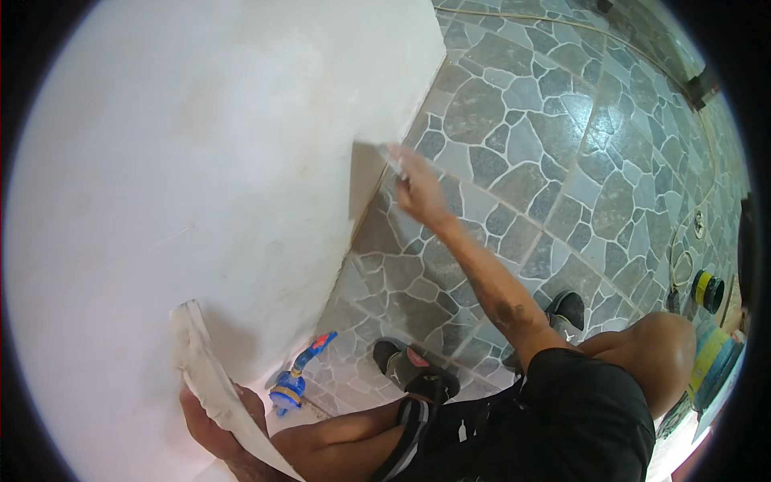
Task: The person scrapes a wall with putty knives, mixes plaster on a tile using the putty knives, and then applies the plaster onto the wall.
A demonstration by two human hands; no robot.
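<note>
My right hand [422,193] is closed around a thin, motion-blurred scraper-like tool [389,158], held out near the lower edge of the white wall [201,145], where the wall meets the stone-patterned floor. At the lower left, my left hand [201,418] grips a long, pale blade or board [210,365] coated with white compound, close to the wall. A blue tool [287,392] with a yellow band and a red-tipped part lies at the wall's base, to the right of my left hand.
The grey floor [506,193] has irregular stone shapes. A cord [522,16] runs along the far edge. Coiled hose or cord [681,265], a dark container with a yellow band [707,291] and a larger teal-and-yellow container [711,361] stand at the right. My feet [401,361] are below me.
</note>
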